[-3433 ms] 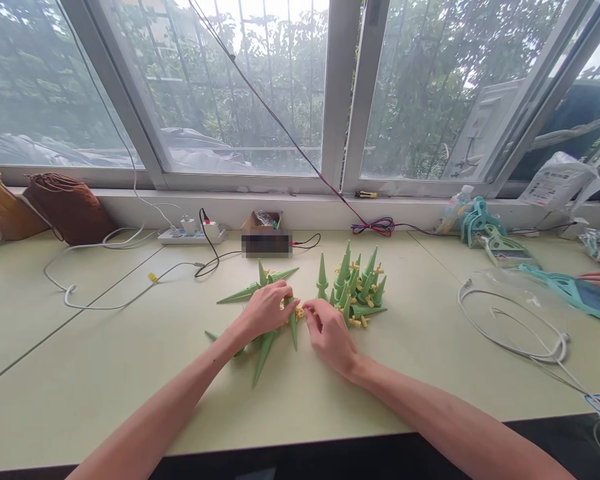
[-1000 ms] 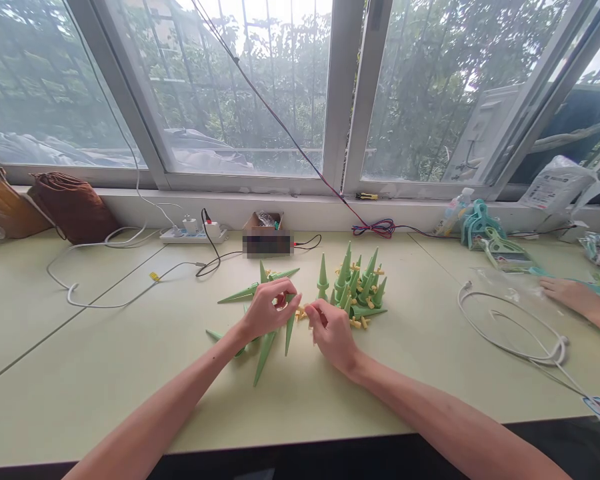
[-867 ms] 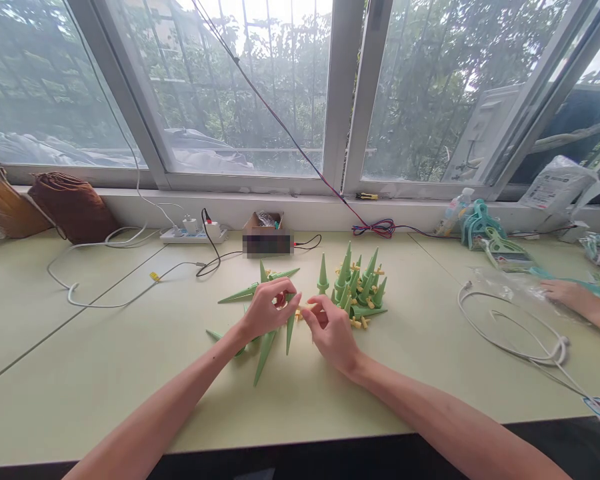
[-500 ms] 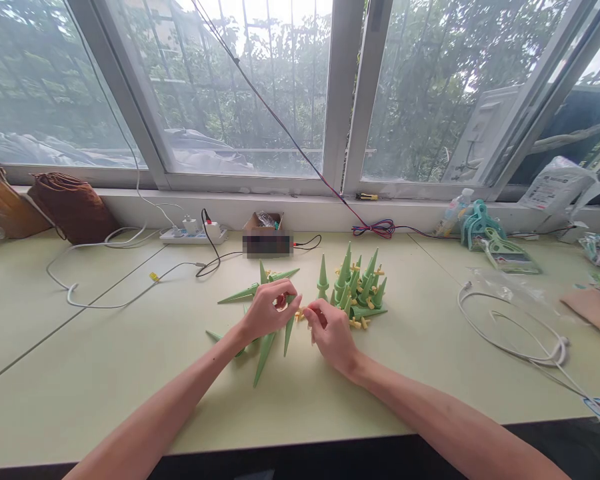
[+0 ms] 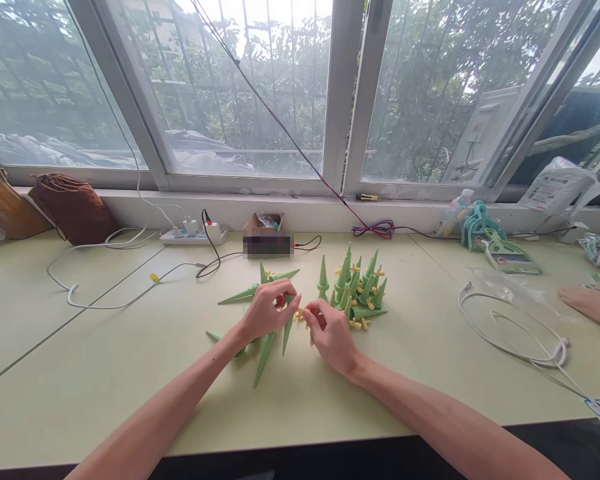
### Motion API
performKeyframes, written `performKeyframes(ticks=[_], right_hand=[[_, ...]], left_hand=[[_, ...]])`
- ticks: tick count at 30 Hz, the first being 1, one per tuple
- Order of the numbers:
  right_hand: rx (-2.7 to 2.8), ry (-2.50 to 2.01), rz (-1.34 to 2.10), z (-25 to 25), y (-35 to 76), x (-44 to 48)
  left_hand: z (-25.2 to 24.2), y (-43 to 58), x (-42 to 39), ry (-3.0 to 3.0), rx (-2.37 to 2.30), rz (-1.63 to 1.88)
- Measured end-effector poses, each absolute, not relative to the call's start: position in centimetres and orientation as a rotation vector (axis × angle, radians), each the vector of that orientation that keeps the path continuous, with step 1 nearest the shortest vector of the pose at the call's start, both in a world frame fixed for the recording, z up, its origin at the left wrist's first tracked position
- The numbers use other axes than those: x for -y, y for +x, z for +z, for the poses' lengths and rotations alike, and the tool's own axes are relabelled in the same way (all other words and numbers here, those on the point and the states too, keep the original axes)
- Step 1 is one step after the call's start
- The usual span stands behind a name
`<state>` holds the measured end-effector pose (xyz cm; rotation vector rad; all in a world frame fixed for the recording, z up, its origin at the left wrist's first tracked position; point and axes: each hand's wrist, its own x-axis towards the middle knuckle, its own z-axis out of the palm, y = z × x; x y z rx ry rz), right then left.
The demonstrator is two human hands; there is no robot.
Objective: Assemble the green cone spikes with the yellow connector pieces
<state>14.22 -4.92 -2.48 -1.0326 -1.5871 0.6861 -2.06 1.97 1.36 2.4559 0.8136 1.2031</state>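
Note:
My left hand [image 5: 265,311] is closed round the wide end of a green plastic cone spike [image 5: 287,328], whose tip points down toward me. My right hand [image 5: 330,329] pinches a small yellow plastic piece [image 5: 304,312] right beside that spike's top. Several more green spikes [image 5: 253,289] lie flat on the pale green table [image 5: 130,373] under and left of my left hand. A cluster of upright green spikes with yellow fittings [image 5: 357,287] stands just behind my right hand.
A white power strip [image 5: 193,235] with cables and a small box [image 5: 266,239] sit by the window sill. A white cable [image 5: 510,327] loops at right, beside another person's hand [image 5: 587,303]. Brown bags [image 5: 70,207] rest at far left. Teal plastic parts [image 5: 485,230] lie at back right.
My left hand has lifted one spike off the table and holds it tip down. My right hand brought a yellow piece up to it. The other person's hand at right has shifted.

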Motion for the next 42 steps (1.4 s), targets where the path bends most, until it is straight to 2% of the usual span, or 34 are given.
performKeyframes(ticks=[42], right_hand=[[1.581, -1.072, 0.788, -2.66, 14.24, 4.76]], left_hand=[[1.3, -1.94, -2.06, 2.452, -0.863, 1.18]])
